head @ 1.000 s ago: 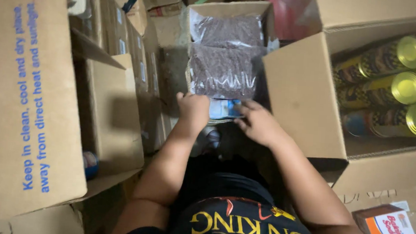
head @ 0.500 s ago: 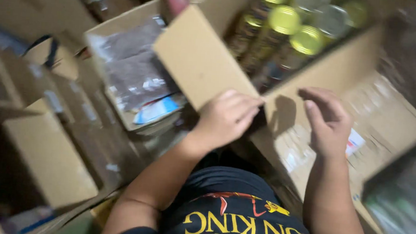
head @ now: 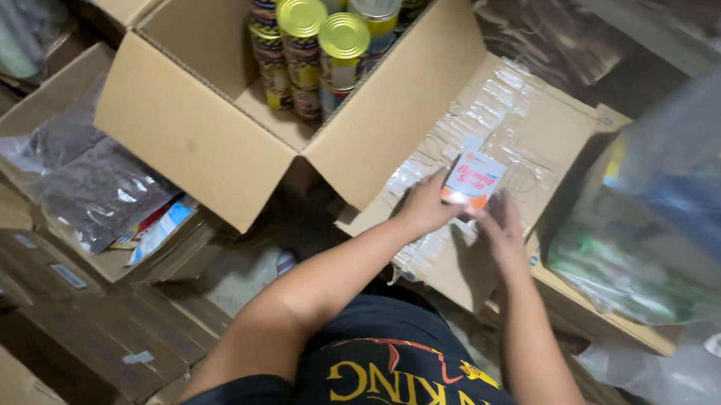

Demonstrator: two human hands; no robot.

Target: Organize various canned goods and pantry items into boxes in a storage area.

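Note:
A small white box with red lettering point(head: 475, 178) is held up over a taped cardboard carton point(head: 547, 123). My left hand point(head: 423, 205) grips its left lower edge. My right hand point(head: 498, 229) is just below and to the right, fingers blurred against the box's lower corner. Both forearms reach forward from my black printed shirt point(head: 415, 378).
An open cardboard box point(head: 204, 122) with several yellow-lidded cans point(head: 322, 32) stands to the left of my hands. Farther left, another box point(head: 6, 127) holds clear bags of dark grains point(head: 96, 186). Plastic-wrapped goods point(head: 676, 219) fill the right. Brown cartons point(head: 69, 308) lie at lower left.
The view swung right, from the grain-bag box past the can box. Both hands moved right over the taped carton and now hold the small white box.

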